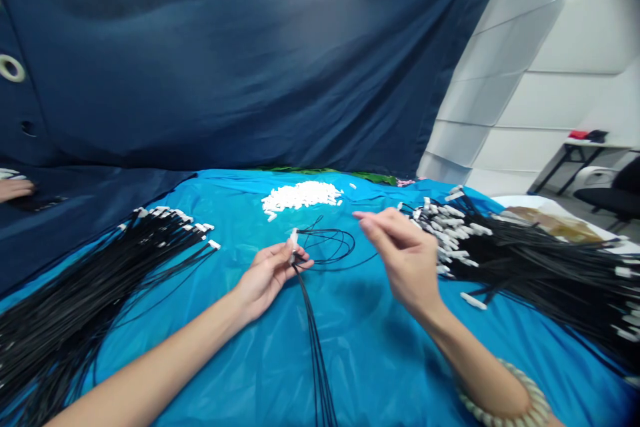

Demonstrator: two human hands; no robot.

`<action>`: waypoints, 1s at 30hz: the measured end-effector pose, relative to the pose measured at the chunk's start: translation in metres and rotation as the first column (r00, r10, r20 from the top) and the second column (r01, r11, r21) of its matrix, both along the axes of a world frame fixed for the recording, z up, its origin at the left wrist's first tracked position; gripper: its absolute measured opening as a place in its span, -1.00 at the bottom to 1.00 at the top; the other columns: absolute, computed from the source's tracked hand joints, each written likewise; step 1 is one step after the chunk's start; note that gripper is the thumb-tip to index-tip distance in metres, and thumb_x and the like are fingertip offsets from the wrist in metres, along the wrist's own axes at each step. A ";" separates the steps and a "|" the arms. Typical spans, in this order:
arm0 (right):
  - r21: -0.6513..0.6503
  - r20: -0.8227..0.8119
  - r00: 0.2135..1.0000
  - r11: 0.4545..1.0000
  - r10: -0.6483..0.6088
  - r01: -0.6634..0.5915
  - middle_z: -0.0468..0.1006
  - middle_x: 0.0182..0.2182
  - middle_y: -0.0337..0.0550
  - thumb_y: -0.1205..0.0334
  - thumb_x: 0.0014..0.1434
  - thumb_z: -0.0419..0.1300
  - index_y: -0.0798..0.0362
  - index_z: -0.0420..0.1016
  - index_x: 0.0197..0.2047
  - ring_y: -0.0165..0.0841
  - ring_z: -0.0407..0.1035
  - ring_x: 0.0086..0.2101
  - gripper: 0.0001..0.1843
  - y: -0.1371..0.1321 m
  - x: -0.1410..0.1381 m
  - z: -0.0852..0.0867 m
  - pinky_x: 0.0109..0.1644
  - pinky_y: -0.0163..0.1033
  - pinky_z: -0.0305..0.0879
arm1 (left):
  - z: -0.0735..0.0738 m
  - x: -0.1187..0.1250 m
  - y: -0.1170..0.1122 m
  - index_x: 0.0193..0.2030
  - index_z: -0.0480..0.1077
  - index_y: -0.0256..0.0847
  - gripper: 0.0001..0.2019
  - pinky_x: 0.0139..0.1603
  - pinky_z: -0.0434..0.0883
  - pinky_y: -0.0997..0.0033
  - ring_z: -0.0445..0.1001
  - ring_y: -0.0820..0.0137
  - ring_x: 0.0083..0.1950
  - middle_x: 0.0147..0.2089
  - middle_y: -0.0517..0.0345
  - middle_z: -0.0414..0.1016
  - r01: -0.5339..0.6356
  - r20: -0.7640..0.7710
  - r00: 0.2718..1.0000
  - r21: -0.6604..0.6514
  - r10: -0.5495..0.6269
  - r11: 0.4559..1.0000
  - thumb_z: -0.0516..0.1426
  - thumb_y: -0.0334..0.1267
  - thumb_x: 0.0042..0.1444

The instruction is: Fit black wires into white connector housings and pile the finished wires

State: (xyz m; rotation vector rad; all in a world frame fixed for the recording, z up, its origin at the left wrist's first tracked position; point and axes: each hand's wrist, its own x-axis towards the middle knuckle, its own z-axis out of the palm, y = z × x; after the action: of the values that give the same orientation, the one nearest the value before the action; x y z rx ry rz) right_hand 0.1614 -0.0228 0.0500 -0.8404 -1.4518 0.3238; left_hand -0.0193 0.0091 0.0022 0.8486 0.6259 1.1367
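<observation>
A small bunch of thin black cables tipped with white plastic connectors [325,240] is held in the person's left hand [267,273], above a glossy bright-blue plastic sheet [360,367]. The fingers of that hand curl closed around the cables just below the connector ends, which stick up past the fingertips. From there, some strands hang straight down across the sheet, while others spread in loose loops to the right of the hand.

The right hand [403,257] is open in the air, its fingers and thumb apart and holding nothing. A pale beaded bracelet [500,397] circles that wrist. The hand is nearest a large sheaf of black cables with white connector ends [540,273], with 1 loose white connector [473,301] lying at its edge.

A matching sheaf of black cables [95,287] lies to the left, and a heap of small white plastic pieces [300,195] lies farther ahead on the sheet. At the far left, another person's hand [13,188] rests on a dark navy cloth [200,47].

The cables look light, limp and prone to tangling, and the smooth sheet may let them slide. The connectors look small and rigid. The firmest hold is likely on a connector body or on the cable just behind it, not on the loose length.
</observation>
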 end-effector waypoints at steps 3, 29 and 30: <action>-0.007 0.247 0.969 1.000 0.017 -0.016 0.27 -0.60 -0.26 0.30 0.02 0.15 0.06 0.50 -0.38 -0.50 0.15 -0.56 -0.89 -0.004 -0.015 -0.012 -0.51 -0.35 0.08 | 0.000 0.001 -0.001 -0.50 0.43 -0.39 -0.91 -0.11 0.38 0.29 0.41 0.42 -0.34 -0.47 0.07 0.44 0.000 0.013 1.000 -0.005 0.000 1.000 0.16 -0.37 -0.09; 0.157 0.374 0.921 0.986 -0.112 0.056 0.27 -0.63 -0.23 0.35 0.05 0.09 0.13 0.47 -0.42 -0.46 0.13 -0.55 -0.87 -0.002 -0.028 -0.030 -0.48 -0.32 0.07 | 0.000 0.001 -0.004 -0.51 0.44 -0.37 -0.87 -0.13 0.35 0.34 0.41 0.41 -0.32 -0.47 0.07 0.44 0.017 -0.012 1.000 0.009 -0.017 1.000 0.20 -0.31 -0.16; 0.174 0.390 0.913 0.983 -0.119 0.053 0.27 -0.63 -0.22 0.35 0.05 0.09 0.12 0.46 -0.41 -0.45 0.13 -0.55 -0.87 -0.002 -0.028 -0.030 -0.48 -0.32 0.08 | 0.000 0.001 -0.004 -0.51 0.44 -0.37 -0.87 -0.13 0.35 0.34 0.41 0.41 -0.32 -0.47 0.07 0.45 0.019 -0.009 1.000 0.010 -0.019 1.000 0.20 -0.30 -0.15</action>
State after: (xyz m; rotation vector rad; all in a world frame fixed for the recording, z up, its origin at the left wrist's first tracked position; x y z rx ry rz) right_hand 0.1339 -0.0249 0.0201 -0.8683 -1.7865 -0.0392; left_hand -0.0178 0.0054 0.0023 0.8669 0.6188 1.1205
